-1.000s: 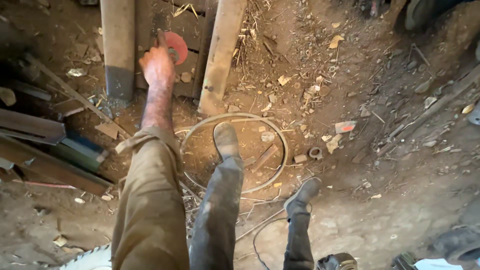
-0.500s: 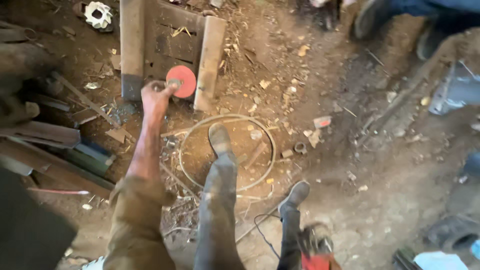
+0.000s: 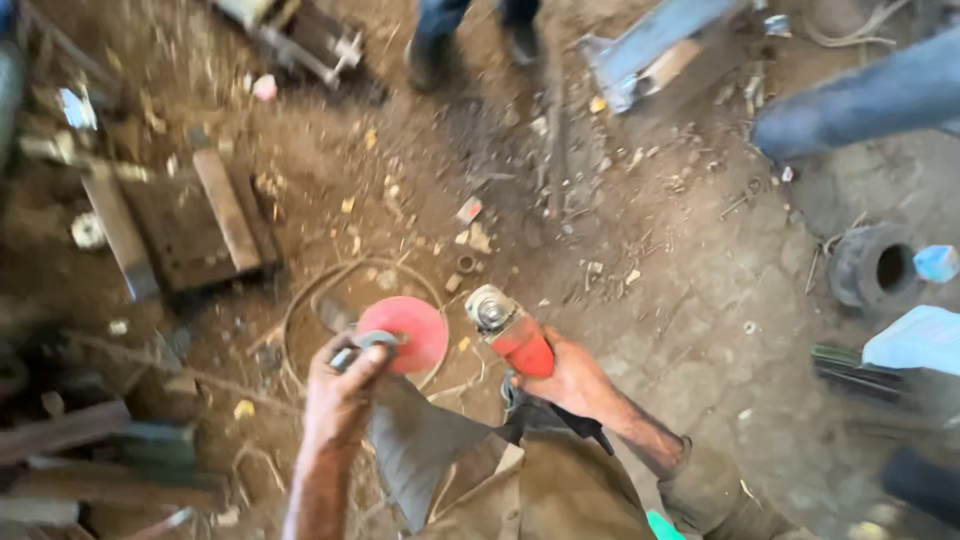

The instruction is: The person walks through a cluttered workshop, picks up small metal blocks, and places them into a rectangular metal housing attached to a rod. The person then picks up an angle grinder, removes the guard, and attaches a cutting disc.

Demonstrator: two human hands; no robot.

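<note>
The left hand [image 3: 340,385] pinches a red disc [image 3: 405,333] at its near-left edge, face up. Just right of it, the right hand [image 3: 570,380] is closed around a red grinder [image 3: 510,330], its long axis pointing far-left, metal head toward the disc.

A pale blue package [image 3: 920,340] lies far right.

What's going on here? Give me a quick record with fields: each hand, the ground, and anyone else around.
left hand: left hand grips a red disc by its edge
right hand: right hand holds a red angle grinder, its bare spindle head pointing up
gap: disc and grinder close together, not joined
ground: dirt floor with a wire hoop, wooden frame and dark metal ring
others: another person's legs at top
</note>
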